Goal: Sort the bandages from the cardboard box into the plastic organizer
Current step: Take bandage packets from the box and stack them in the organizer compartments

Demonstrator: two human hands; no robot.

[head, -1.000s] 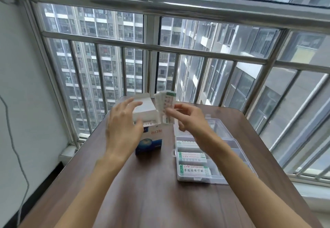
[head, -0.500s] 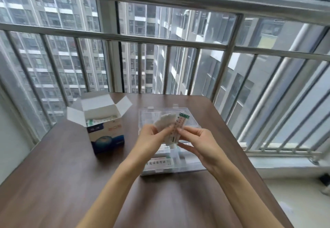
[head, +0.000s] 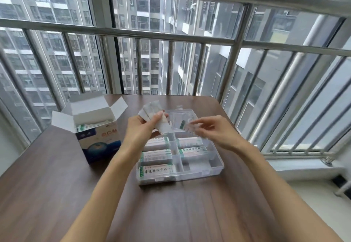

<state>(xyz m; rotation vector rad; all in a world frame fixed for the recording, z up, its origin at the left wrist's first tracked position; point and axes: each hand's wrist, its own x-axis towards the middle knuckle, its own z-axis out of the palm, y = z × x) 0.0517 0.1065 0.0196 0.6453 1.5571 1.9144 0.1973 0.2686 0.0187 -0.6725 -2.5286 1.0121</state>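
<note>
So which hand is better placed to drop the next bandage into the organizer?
Probably the right hand: it pinches a single bandage directly above the plastic organizer, over its right-hand compartments. The left hand grips the remaining stack of bandages, so it is occupied.

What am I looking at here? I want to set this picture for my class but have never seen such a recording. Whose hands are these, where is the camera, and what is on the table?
There is no machine: a person wears one camera on the head, looking forward and down at their own bare hands. On the wooden table stand an opened cardboard box and a clear plastic organizer whose compartments already hold packets of bandages. The left hand holds a fanned bundle of bandages above the organizer. The right hand pinches a single bandage, blurred by motion. Behind is a barred window.
</note>
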